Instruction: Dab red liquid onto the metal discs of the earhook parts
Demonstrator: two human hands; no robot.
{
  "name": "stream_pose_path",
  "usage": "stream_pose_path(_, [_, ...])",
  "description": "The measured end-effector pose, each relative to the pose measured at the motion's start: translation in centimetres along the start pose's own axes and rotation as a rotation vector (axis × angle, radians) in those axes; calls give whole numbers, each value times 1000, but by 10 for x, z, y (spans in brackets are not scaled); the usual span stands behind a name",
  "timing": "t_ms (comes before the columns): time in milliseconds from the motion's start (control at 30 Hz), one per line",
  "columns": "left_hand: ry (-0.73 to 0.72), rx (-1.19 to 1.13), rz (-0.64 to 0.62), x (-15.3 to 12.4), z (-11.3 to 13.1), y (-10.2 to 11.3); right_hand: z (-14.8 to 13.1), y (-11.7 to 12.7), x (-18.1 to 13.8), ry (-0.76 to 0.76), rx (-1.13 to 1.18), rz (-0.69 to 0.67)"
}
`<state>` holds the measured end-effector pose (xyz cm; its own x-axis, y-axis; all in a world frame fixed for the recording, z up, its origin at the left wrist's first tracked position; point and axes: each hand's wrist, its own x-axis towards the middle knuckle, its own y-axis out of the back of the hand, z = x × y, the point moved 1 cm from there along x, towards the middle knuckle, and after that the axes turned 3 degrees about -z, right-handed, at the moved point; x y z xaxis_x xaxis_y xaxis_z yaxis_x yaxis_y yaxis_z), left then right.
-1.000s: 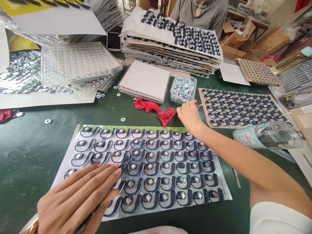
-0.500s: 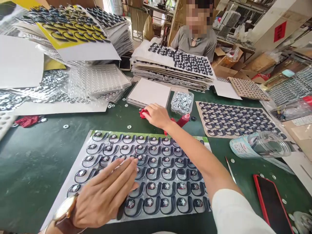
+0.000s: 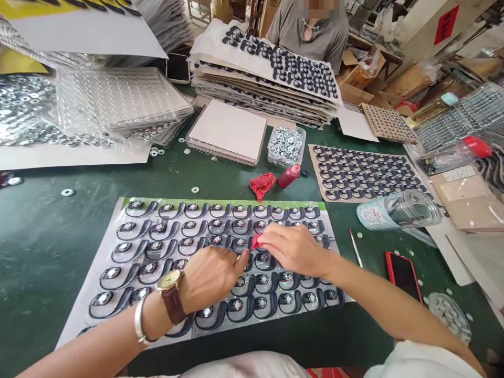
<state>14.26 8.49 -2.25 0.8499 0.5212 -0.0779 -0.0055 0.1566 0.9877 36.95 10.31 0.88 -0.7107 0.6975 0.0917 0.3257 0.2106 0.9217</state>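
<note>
A sheet lies in front of me, with rows of dark hook-shaped parts, each with a round silvery piece at one end. My left hand, with a watch and a bracelet at the wrist, is low over the middle of the sheet. One of its fingers stretches toward the red cloth; the rest are bent down and mostly hidden. Just right of it, my right hand pinches a small red cloth at that fingertip. Whether cloth and finger touch the parts below is unclear.
Beyond the sheet are another red cloth, a red bottle and a tub of washers. Stacked sheets rise behind. At right are a filled card, a plastic jar and a phone. A person sits opposite.
My right hand has come back from the red cloth beyond the sheet to its middle, now with a small red cloth. My left hand has moved right, its fingers bending. The view has tilted down.
</note>
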Motion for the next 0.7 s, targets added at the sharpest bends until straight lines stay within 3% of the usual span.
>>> stream_pose_path(133, [143, -45, 3, 17, 3, 0, -1, -35, -26, -49, -47, 62])
stream_pose_path(267, [198, -75, -10, 26, 7, 7, 0, -49, -30, -75, 22, 150])
stream_pose_path(467, [153, -66, 13, 24, 14, 3, 1, -54, -35, -121, 33, 166])
stream_pose_path(700, [149, -22, 95, 16, 12, -14, -1, -43, -18, 80, -184, 48])
